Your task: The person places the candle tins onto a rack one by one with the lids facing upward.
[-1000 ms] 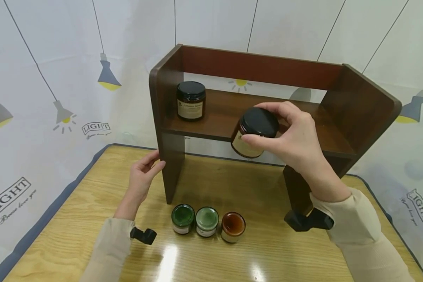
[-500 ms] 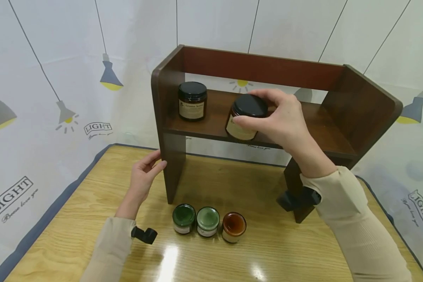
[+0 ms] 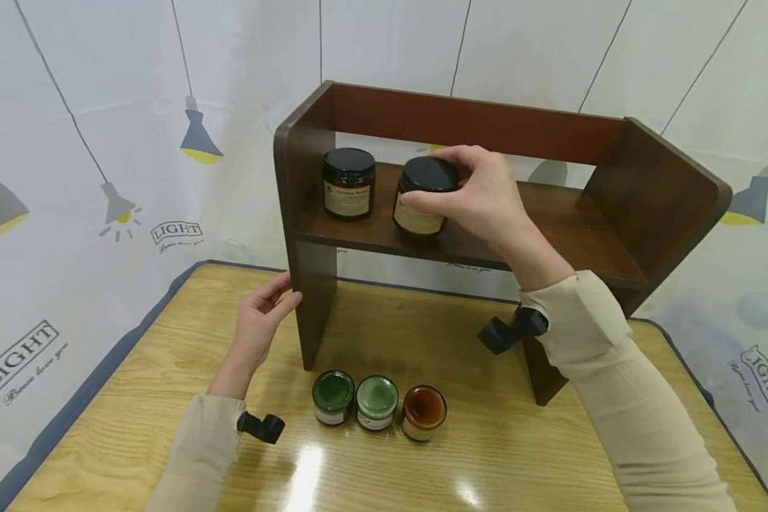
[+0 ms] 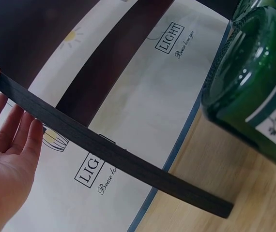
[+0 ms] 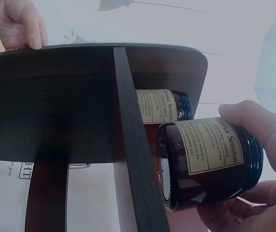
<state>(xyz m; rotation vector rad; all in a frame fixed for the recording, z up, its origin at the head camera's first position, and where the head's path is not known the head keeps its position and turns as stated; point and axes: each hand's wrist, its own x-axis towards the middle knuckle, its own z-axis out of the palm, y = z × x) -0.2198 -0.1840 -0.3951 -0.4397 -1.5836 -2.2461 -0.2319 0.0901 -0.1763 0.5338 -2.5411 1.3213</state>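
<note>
Black-lidded jar in the right grip, now nearer the shelved jar.

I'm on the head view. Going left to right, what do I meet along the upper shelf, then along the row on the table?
Upper shelf: left panel → standing jar → held jar → right hand → right panel.
Table row: dark green jar → pale green jar → amber jar.
</note>
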